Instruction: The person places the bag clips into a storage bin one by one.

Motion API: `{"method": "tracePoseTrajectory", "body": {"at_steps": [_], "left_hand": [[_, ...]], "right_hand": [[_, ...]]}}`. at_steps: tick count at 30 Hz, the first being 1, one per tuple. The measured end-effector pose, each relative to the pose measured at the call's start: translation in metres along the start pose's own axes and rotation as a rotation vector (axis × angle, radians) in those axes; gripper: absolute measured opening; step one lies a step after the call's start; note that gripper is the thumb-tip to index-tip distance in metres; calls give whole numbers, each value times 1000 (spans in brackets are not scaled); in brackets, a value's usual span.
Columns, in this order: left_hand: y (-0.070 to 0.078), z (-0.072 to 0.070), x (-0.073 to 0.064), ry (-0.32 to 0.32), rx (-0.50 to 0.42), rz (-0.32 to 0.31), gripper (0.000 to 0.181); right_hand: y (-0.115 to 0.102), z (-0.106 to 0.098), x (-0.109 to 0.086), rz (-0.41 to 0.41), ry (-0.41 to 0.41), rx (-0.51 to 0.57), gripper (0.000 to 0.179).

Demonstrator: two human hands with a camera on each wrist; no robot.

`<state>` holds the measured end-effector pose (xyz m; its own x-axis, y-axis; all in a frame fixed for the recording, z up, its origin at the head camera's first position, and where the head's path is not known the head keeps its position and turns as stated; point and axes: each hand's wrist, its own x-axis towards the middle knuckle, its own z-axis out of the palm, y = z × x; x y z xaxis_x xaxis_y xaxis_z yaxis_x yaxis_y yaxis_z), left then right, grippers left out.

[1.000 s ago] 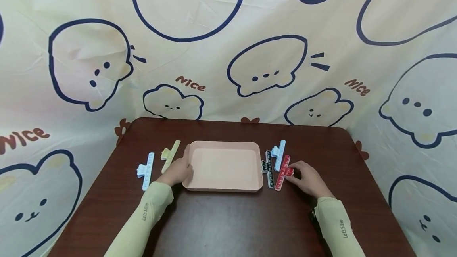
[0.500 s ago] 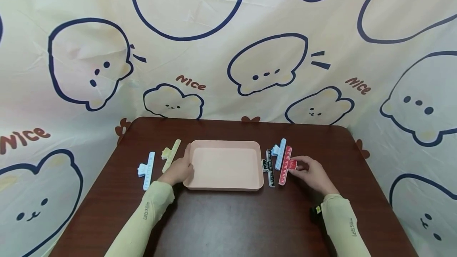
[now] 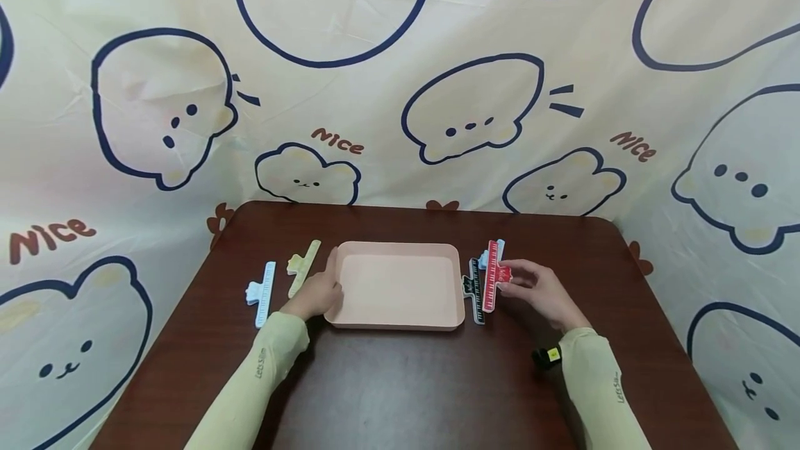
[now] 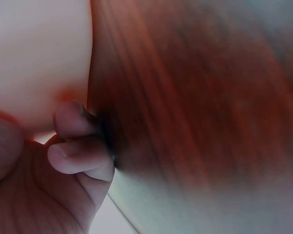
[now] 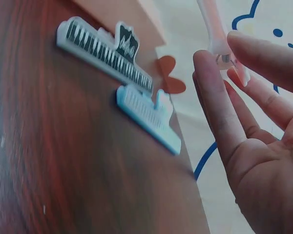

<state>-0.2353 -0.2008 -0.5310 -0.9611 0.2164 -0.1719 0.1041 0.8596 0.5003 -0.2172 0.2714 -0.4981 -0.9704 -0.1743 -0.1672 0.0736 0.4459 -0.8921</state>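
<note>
Between thumb and fingers my right hand (image 3: pixel 542 290) pinches the tab of a red ruler-shaped bag clip (image 3: pixel 492 282), raised over the table; in the right wrist view only its pale end (image 5: pixel 219 44) shows. Below and beside it lie a black-and-white clip (image 3: pixel 476 294) and a light-blue clip (image 5: pixel 149 119), which the red one partly covers in the head view. My left hand (image 3: pixel 319 292) grips the left rim of a pink rectangular tray (image 3: pixel 400 287), index finger along the edge. The left wrist view shows its other fingers (image 4: pixel 80 156) curled by the tray's wall.
Left of the tray lie a yellow clip (image 3: pixel 306 266) and another light-blue clip (image 3: pixel 265 294). They rest on a dark brown table (image 3: pixel 400 387). A printed curtain (image 3: pixel 375 103) hangs close behind the table's far edge.
My right hand has lifted the red clip off the table and carried it up and slightly left, over the light-blue clip. The left hand stays on the tray.
</note>
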Motion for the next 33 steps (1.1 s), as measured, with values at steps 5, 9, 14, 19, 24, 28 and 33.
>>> {"method": "tracePoseTrajectory", "body": {"at_steps": [5, 9, 14, 19, 24, 28, 33], "left_hand": [[-1, 1, 0, -12, -12, -14, 78], [-3, 2, 0, -33, -33, -30, 80], [-3, 3, 0, -50, -37, -35, 80], [-3, 3, -2, -49, -27, -32, 80], [-1, 2, -1, -49, -10, -28, 80], [0, 2, 1, -55, -9, -26, 81], [2, 0, 3, -63, -11, -38, 81]], "right_hand": [[-12, 8, 4, 14, 4, 41, 60], [-23, 16, 7, 18, 14, 16, 59], [-36, 27, 13, 29, -7, 12, 59], [-49, 35, 20, 34, -22, 5, 56], [-61, 44, 26, 45, -27, 13, 53], [-68, 51, 30, 46, -23, 25, 53], [-76, 59, 35, 29, -42, 40, 53]]}}
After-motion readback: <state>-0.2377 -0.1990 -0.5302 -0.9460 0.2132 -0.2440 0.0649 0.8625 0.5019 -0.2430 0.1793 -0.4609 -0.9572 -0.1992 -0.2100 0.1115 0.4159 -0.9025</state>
